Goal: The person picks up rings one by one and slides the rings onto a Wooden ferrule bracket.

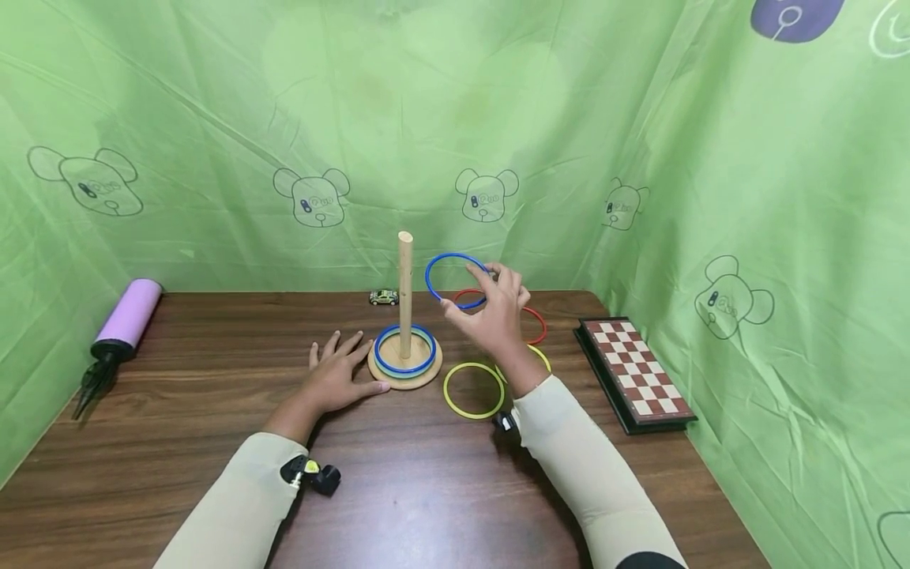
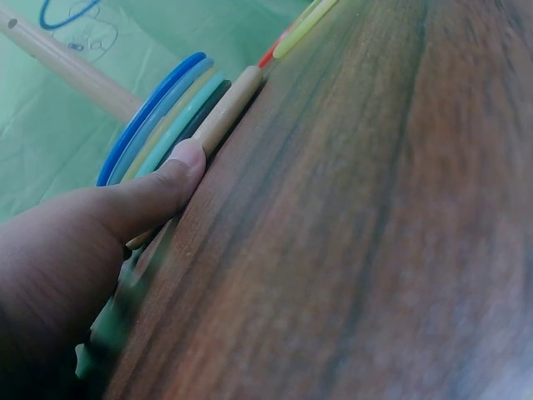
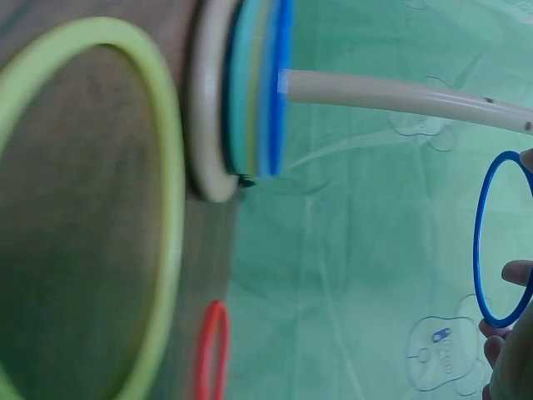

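My right hand point(image 1: 498, 308) grips a blue ring point(image 1: 428, 276) between thumb and fingers, raised to the right of a wooden peg point(image 1: 406, 292). The peg stands upright on a round wooden base point(image 1: 405, 385). Around its foot lies a stack of rings point(image 3: 281, 125), blue on top with light blue, yellow and teal ones below. My left hand point(image 1: 334, 379) lies at the left of the base with fingers spread. Its thumb point(image 2: 179, 179) presses the near edge of the base, as the left wrist view shows.
Yellow rings point(image 1: 445, 387) and red rings point(image 1: 545, 324) lie right of the base, partly behind my right arm. A checkered game board point(image 1: 635, 367) is at the right edge. A toy car point(image 1: 384, 297) stands behind the peg, a purple hand pump point(image 1: 131, 316) far left.
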